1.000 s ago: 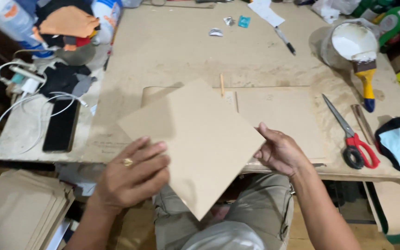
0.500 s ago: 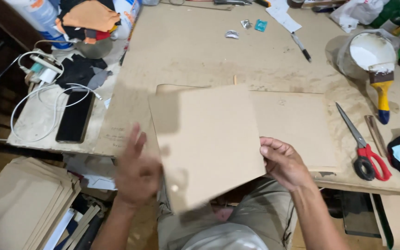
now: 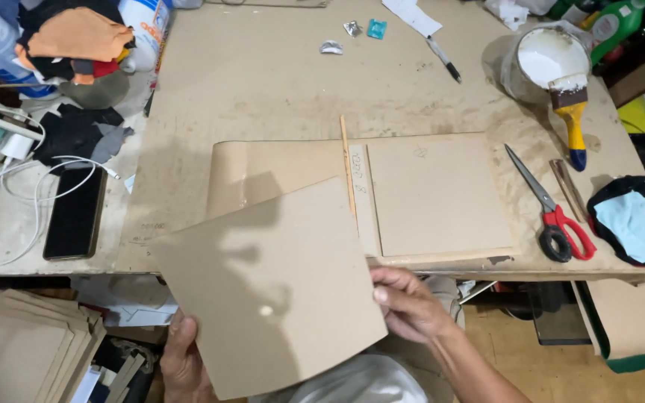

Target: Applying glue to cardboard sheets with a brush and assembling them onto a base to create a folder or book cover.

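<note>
Brown square cardboard sheet (image 3: 274, 287) has turned flatter since a moment ago; left hand (image 3: 184, 366) grips it beneath now, right hand (image 3: 408, 302) pinching its edge.

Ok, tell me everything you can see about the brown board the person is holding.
The brown board is a flat, roughly square sheet that looks like thick cardboard or thin fibreboard, plain tan with no markings on the side shown. It is held tilted, corners turned diamond-wise, in front of the near edge of the table, overlapping a similar sheet lying there. The left hand grips its lower left edge from beneath; the right hand holds its right edge. Shadows fall across its face, with a small bright spot near the middle.
</note>
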